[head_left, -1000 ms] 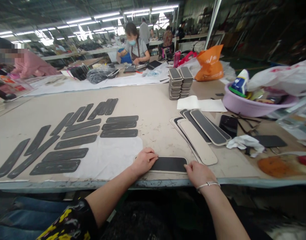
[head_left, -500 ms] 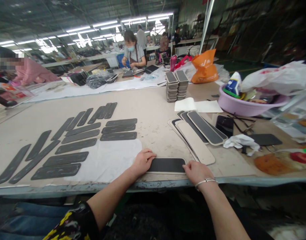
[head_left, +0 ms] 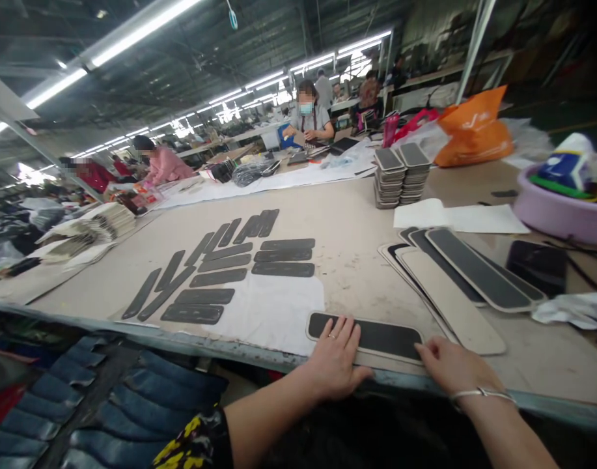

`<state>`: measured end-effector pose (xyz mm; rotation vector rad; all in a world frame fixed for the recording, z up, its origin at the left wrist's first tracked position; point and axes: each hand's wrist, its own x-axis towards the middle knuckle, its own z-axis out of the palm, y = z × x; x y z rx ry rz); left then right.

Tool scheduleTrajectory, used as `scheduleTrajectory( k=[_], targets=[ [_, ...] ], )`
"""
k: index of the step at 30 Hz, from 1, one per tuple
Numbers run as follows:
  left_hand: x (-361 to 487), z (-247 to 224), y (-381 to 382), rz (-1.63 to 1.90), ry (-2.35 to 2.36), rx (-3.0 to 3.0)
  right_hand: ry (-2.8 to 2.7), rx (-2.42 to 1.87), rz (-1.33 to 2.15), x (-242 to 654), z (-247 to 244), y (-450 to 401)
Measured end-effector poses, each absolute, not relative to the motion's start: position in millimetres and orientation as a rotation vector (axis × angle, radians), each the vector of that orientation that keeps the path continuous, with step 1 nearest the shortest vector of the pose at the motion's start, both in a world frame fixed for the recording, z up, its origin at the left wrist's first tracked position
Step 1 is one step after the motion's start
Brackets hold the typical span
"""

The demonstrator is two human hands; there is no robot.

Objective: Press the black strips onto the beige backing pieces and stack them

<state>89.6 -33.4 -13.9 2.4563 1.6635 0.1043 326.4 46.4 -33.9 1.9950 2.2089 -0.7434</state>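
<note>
A long, round-cornered dark panel (head_left: 388, 337) with a pale border lies along the table's front edge. My left hand (head_left: 336, 358) rests flat on it left of its middle, fingers stretched out and thumb apart. At the panel's right end, my right hand (head_left: 457, 366) is closed, with thumb and curled fingers pinching the corner. Just behind that hand is a fanned pile of similar panels, a dark-faced one (head_left: 478, 268) on top and a bare beige one (head_left: 449, 299) beside it. Several glossy dark grey strips (head_left: 217, 278) are laid out to the left.
Two stacks of small bordered pieces (head_left: 388, 179) stand farther back, near an orange bag (head_left: 471, 137). A purple basin (head_left: 562, 208) and a black phone (head_left: 537, 266) are at right. White paper (head_left: 278, 312) lies under some strips. A masked co-worker (head_left: 310, 120) sits across the table.
The view has swung left. My left hand has gone from gripping the panel's left end to lying flat on top of it. My right hand stays at the right end.
</note>
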Motion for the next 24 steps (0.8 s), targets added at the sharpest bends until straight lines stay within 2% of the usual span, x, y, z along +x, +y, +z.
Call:
scheduleTrajectory(
  k=[6,11,14,16,18,20,24],
  targets=[
    [30,-21,-38,0.005,1.723,2.491,2.185,2.044,-0.731,321,-28,46],
    [16,-32,-36,0.026,1.717,2.564,2.107,2.155,-0.668,322,-11,39],
    [15,-36,-35,0.061,1.701,2.597,2.214,2.334,-0.469,315,-2,27],
    [15,-38,-34,0.094,1.701,2.621,2.501,2.378,-0.268,298,-1,16],
    [14,-41,-34,0.128,1.705,2.646,2.856,2.167,-0.172,272,-6,4],
    [13,-44,-35,0.147,1.714,2.668,3.068,1.767,-0.248,242,-15,-6],
    [12,-47,-35,0.143,1.727,2.694,3.065,1.443,-0.418,210,-36,-14]
  ],
)
